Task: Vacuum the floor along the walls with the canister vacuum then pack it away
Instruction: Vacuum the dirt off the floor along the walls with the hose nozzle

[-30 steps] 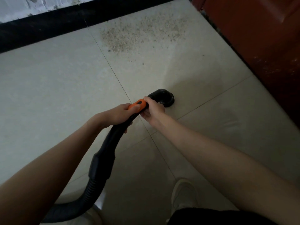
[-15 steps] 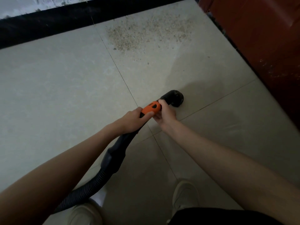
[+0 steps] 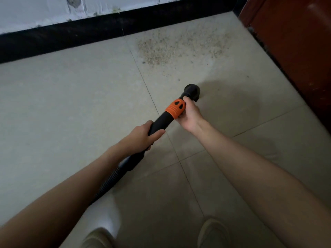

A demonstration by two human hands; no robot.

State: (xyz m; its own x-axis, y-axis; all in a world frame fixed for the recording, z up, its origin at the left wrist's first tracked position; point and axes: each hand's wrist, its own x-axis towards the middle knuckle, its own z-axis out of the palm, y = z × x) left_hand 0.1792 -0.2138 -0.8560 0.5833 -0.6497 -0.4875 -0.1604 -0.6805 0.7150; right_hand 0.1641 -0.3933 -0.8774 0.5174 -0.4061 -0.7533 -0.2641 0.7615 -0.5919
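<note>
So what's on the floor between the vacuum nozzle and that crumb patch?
Head view: mostly bare tile between the nozzle and the crumb patch, with only a few stray specks.

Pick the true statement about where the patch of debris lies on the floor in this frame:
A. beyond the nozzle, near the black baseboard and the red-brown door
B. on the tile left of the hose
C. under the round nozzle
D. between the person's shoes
A: the debris patch spreads over the tile ahead of the round nozzle, close to the black baseboard and the red-brown door, and the nozzle has not reached it.
</note>
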